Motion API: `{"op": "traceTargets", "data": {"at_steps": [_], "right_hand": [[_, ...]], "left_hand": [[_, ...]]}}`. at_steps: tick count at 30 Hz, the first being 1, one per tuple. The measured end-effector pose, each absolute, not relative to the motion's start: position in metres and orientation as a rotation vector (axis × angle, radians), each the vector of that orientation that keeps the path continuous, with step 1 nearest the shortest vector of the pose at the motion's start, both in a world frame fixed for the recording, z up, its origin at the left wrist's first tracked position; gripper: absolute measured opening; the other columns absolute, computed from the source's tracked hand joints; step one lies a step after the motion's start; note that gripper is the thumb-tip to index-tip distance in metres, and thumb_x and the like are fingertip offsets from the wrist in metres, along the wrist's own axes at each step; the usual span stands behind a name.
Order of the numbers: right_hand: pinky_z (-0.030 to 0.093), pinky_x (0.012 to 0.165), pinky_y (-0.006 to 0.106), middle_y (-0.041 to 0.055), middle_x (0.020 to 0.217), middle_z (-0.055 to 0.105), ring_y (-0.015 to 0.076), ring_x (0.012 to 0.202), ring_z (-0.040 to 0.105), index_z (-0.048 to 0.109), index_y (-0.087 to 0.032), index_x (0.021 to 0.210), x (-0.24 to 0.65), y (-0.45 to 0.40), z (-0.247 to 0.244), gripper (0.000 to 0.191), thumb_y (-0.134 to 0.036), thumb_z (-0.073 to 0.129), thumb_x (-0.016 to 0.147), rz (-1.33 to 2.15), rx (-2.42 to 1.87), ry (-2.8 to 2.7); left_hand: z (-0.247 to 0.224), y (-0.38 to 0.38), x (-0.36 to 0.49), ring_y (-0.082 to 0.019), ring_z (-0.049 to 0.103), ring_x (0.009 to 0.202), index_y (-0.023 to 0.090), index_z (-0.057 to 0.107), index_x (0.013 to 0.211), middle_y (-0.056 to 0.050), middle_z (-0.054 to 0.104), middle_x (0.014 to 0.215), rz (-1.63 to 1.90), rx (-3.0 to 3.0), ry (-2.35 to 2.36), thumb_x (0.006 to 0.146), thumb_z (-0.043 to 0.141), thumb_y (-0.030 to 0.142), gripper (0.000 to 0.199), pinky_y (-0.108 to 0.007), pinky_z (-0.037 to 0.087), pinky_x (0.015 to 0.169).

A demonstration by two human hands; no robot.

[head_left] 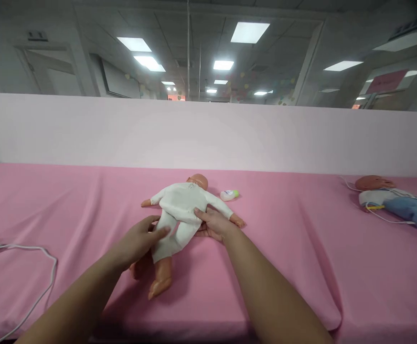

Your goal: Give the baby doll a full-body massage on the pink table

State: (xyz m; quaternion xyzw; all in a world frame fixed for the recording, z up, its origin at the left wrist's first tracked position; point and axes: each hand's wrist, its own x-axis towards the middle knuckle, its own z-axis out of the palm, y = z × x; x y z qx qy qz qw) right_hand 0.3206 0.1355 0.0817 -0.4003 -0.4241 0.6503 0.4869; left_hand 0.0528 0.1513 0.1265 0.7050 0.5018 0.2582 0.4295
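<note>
A baby doll [183,203] in a white long-sleeved suit lies on the pink sheet [276,267], its head toward the wall and its arms spread. Its bare feet point toward me. My left hand [142,239] is closed round the doll's leg on the left side, thumb on top of the white cloth. With the thumb above and the fingers partly under the body, my right hand [211,223] grips the doll's hip on the right side. A small bottle [229,195] with a green cap lies to the right of the doll's head.
Another doll [405,203] in blue and white, with a thin tube and a yellow tag, lies at the far right. A white cable [52,272] runs from a device at the left edge. Behind the surface stands a white low wall [208,136] below glass.
</note>
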Motion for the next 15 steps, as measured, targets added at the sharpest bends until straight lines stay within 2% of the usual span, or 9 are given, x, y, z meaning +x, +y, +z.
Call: {"op": "traceTargets", "data": {"at_steps": [2,6,9,15], "right_hand": [[0.058,0.102,0.054,0.0127,0.136,0.066,0.0302,0.119,0.069,0.049,-0.028,0.146,0.315,0.131,0.086,0.074,-0.05,0.083,0.084,1.59,-0.945,-1.101],[0.057,0.101,0.048,0.0082,0.141,0.062,0.0307,0.13,0.061,0.051,-0.034,0.145,0.314,0.126,0.09,0.075,-0.027,0.086,0.079,1.554,-0.953,-1.208],[0.059,0.095,0.046,0.0077,0.134,0.066,0.0288,0.124,0.064,0.053,-0.033,0.143,0.322,0.127,0.09,0.068,-0.026,0.08,0.081,1.54,-1.072,-1.157],[0.06,0.082,0.036,0.0076,0.124,0.069,0.026,0.108,0.068,0.056,-0.03,0.14,0.344,0.121,0.097,0.07,-0.023,0.081,0.075,1.618,-1.213,-1.229]], "left_hand": [[0.122,0.14,0.056,-0.034,0.072,0.098,0.02,0.063,0.125,-0.012,0.075,0.109,0.59,1.771,1.263,0.08,0.069,0.063,0.063,-0.041,0.056,0.079],[0.114,0.143,0.071,-0.033,0.07,0.105,0.017,0.061,0.127,-0.015,0.074,0.115,0.613,1.582,1.168,0.081,0.067,0.054,0.06,-0.041,0.056,0.083],[0.11,0.149,0.077,-0.032,0.07,0.107,0.017,0.064,0.125,-0.014,0.074,0.115,0.619,1.457,1.051,0.079,0.068,0.049,0.055,-0.039,0.056,0.084],[0.108,0.148,0.074,-0.03,0.069,0.104,0.019,0.068,0.121,-0.01,0.075,0.112,0.501,1.511,1.048,0.078,0.068,0.038,0.047,-0.038,0.055,0.082]]}}
